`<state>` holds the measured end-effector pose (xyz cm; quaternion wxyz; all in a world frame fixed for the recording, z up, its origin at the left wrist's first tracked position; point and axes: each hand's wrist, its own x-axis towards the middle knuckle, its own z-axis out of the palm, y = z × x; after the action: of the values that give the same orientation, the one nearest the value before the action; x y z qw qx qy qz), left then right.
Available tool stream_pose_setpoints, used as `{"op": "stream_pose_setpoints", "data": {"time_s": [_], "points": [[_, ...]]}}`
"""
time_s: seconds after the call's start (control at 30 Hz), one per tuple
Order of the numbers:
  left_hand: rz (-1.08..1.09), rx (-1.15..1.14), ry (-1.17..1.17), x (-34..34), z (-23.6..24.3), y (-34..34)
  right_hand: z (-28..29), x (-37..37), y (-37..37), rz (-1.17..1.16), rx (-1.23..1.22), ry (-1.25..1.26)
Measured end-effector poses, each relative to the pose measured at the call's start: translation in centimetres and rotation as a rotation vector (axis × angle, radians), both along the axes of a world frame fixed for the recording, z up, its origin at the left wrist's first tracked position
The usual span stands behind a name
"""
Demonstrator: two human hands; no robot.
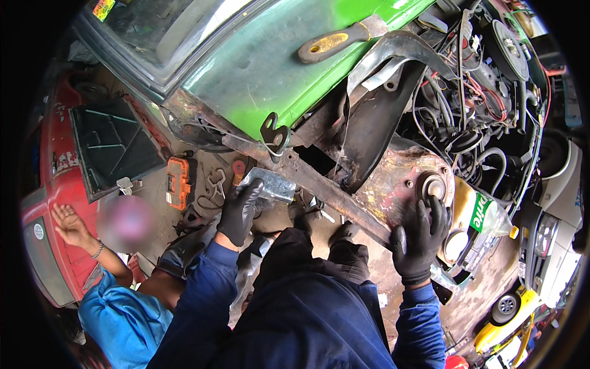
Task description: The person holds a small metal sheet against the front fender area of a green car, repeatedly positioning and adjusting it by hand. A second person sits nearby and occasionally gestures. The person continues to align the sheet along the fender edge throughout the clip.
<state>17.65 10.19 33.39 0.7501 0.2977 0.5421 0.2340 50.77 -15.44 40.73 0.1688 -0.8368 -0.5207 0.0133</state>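
My left hand (241, 212), in a black glove, is closed on the near end of a shiny bent piece of sheet metal (275, 186). The piece lies beside a rusty body rail (319, 184) of the green car; whether it touches the rail I cannot tell. My right hand (421, 240), also gloved, rests with fingers spread on the worn inner wing (399, 175), its fingertips by a round strut top (433, 184). A dark bracket with holes (275, 132) stands on the rail. Farther off, a scraper with a grey and yellow handle (332, 44) lies on the green bodywork.
A bent metal panel (393, 55) lies beside the engine bay, full of hoses and wires (473, 92). A plastic bottle (491, 218) lies at the right. Left on the floor is an orange toolbox (180, 182). A person in a blue shirt (123, 320) raises a hand near a red car (61, 246).
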Motion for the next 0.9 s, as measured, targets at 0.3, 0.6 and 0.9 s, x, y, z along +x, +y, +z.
{"op": "stream_pose_setpoints", "data": {"time_s": [0.3, 0.6, 0.9], "points": [[-0.026, 0.084, 0.072, 1.0, 0.9, 0.1, 0.3, 0.0, 0.3, -0.001, 0.000, 0.001], [-0.051, 0.124, 0.038, 0.2, -0.1, 0.2, 0.2, -0.2, 0.1, -0.021, 0.034, 0.032], [0.041, 0.261, -0.064, 0.9, -0.7, -2.1, -0.2, 0.0, 0.0, 0.004, 0.085, 0.018]]}}
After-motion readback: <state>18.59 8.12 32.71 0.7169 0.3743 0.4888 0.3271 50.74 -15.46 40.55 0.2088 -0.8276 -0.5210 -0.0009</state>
